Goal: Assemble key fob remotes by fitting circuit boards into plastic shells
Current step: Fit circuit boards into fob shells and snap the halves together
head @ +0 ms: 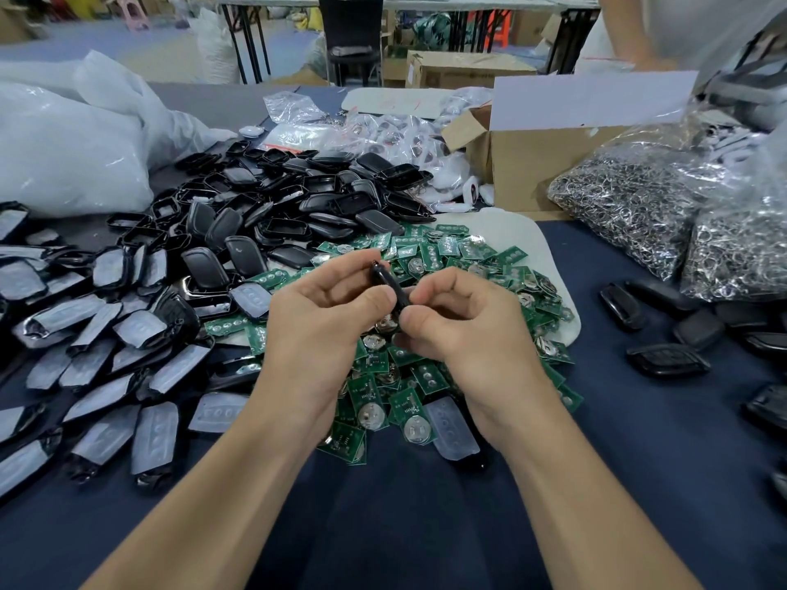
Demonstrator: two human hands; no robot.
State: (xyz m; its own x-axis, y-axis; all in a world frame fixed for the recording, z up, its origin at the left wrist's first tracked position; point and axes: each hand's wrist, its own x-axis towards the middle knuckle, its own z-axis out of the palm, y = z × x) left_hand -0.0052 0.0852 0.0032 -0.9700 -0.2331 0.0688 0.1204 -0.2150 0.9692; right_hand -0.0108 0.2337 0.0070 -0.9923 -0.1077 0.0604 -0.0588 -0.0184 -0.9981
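Both hands meet over the middle of the table on one black key fob shell (389, 287), held edge-on. My left hand (323, 317) grips its upper end with fingers curled and thumb on its side. My right hand (464, 325) pinches its lower end between thumb and fingers. I cannot see whether a board sits inside. Under the hands lies a heap of green circuit boards (447, 266) with round coin cells. Black shell halves (298, 198) are piled behind and to the left. Shell pieces with grey button pads (106, 334) cover the left side.
Several closed black fobs (664, 334) lie on the dark blue cloth at right. Clear bags of metal key rings (639, 206) stand at the right, an open cardboard box (532, 163) behind them. White plastic bags (64, 142) fill the far left. A person stands at the top right.
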